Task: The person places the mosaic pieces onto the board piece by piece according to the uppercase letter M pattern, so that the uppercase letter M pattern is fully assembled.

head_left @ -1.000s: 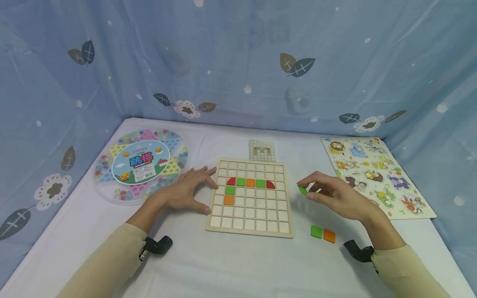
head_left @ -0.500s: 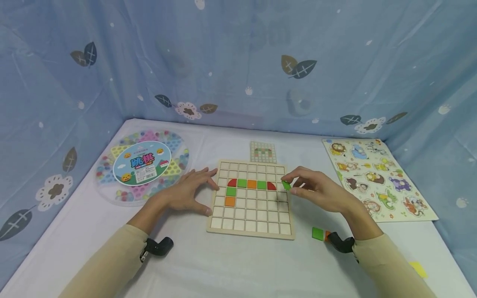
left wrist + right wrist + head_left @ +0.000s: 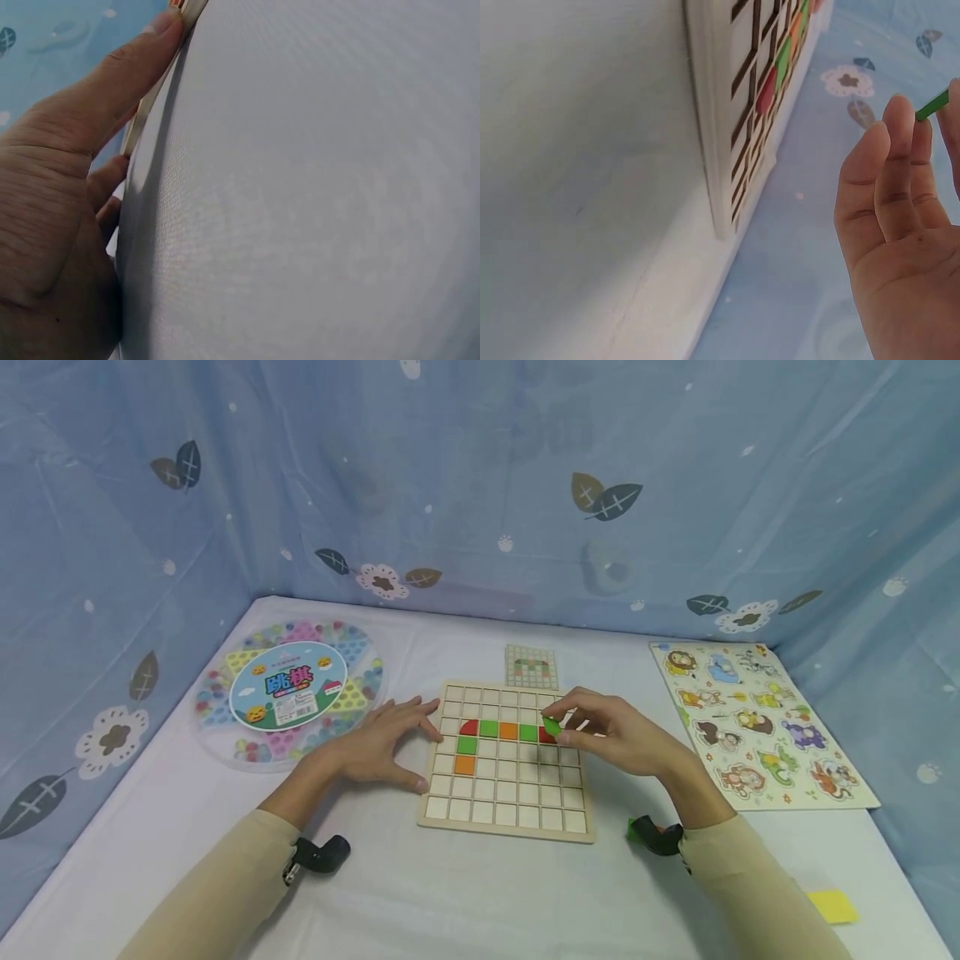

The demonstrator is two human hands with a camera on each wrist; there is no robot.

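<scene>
A wooden grid board (image 3: 505,836) lies on the white cloth. On it, a red quarter-round tile (image 3: 469,727) starts a row of green and orange square tiles, and a second red tile (image 3: 547,737) ends it. Below the left end sit a green tile (image 3: 467,745) and an orange tile (image 3: 464,765). My right hand (image 3: 626,735) pinches a green tile (image 3: 552,726) above the board, overlapping the right red tile in the head view; the right wrist view shows the green tile (image 3: 932,104) edge-on. My left hand (image 3: 378,746) rests with spread fingers and thumb against the board's left edge.
A small pattern card (image 3: 531,667) lies behind the board. A round Chinese checkers set (image 3: 288,685) is at the left, an animal puzzle board (image 3: 757,727) at the right. A green tile (image 3: 633,832) shows partly beside the right wrist camera; a yellow piece (image 3: 834,907) lies near the right sleeve.
My right hand has carried the green tile leftward from beside the board to over its right part. The right sleeve uncovered the yellow piece. My left hand stays at the board's edge.
</scene>
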